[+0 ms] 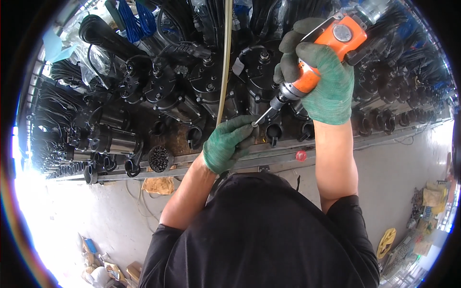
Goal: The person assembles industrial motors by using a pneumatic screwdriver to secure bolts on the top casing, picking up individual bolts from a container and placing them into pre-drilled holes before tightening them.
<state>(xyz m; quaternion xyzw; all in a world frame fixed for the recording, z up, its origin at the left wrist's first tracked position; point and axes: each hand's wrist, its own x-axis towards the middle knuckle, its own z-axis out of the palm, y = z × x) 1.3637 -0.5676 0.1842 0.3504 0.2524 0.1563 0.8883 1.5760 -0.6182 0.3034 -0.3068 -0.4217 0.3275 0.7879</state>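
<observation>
My right hand [326, 89], in a green glove with dark fingertips, is wrapped round an orange power screwdriver [342, 36]. Its thin bit [263, 116] slants down to the left. At the bit's end my left hand [228, 144], gloved alike, closes its thumb and fingers on a small fastener [254, 125], mostly hidden. Around both hands stand several black submersible pumps [211, 81] with coiled cables on top. Just ahead of my left hand, a black round outlet [273, 133] sticks out toward me.
A round container of small black parts [160, 159] sits on the bench edge to the left. A yellowish hose [224, 62] hangs down between the pumps. A red round piece [300, 155] lies near the bench rail. Boxes and a yellow ring [386, 243] are on the floor behind.
</observation>
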